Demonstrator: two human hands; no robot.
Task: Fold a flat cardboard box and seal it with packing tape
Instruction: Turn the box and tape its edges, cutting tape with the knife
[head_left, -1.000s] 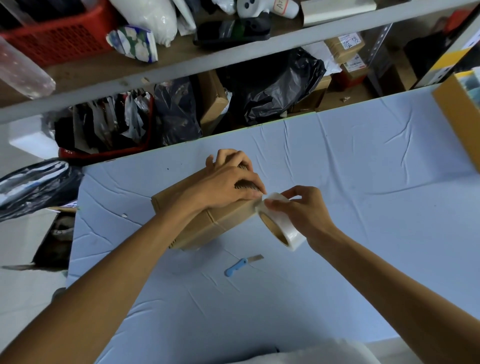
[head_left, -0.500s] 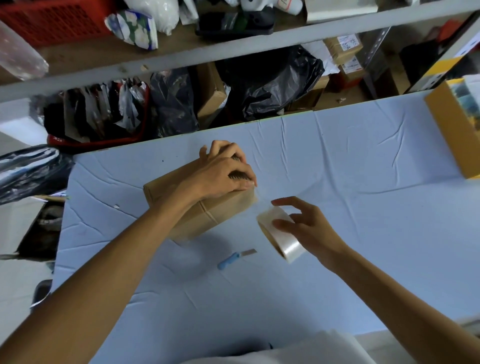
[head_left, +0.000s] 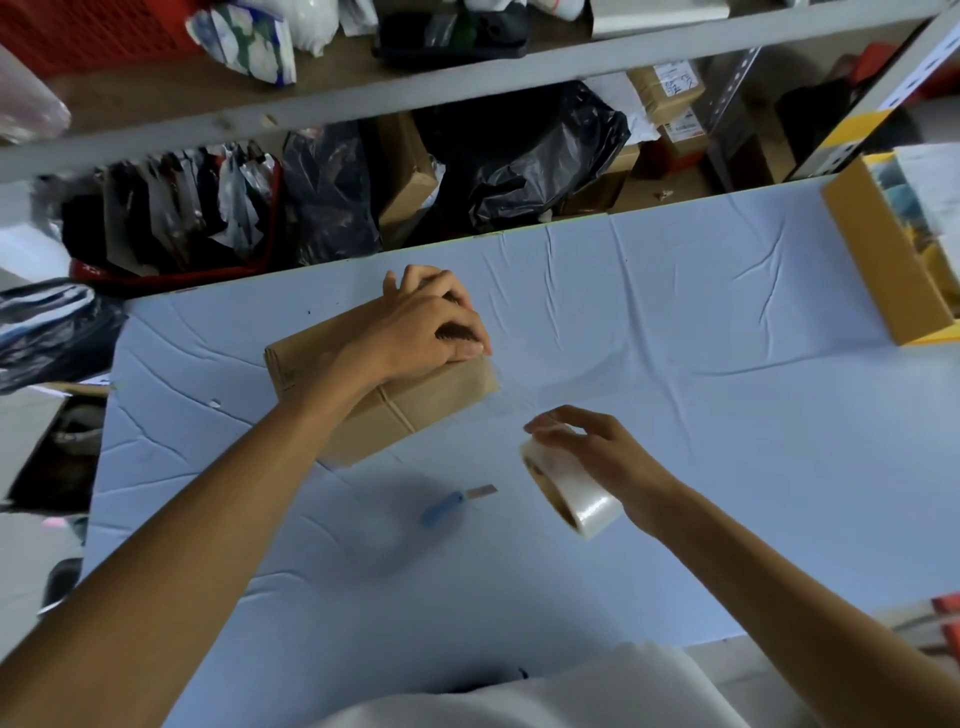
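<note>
Single head view, wide-angle, worn on person's head. Looks forward and steeply down onto blue table (head_left: 675, 322), close range. Both forearms enter from bottom corners of frame. Shelving (head_left: 467, 73) fills top of frame, lines bowed by lens. No second view, so no shared area.

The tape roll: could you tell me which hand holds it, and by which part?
The right hand holds the tape roll by its outer rim, fingers over the top. The left hand presses on the cardboard box.

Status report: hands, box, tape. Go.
Left hand pressing down on box. Right hand gripping tape roll, clear strip stretched from box corner. Knife on table, nothing blocking.
</note>
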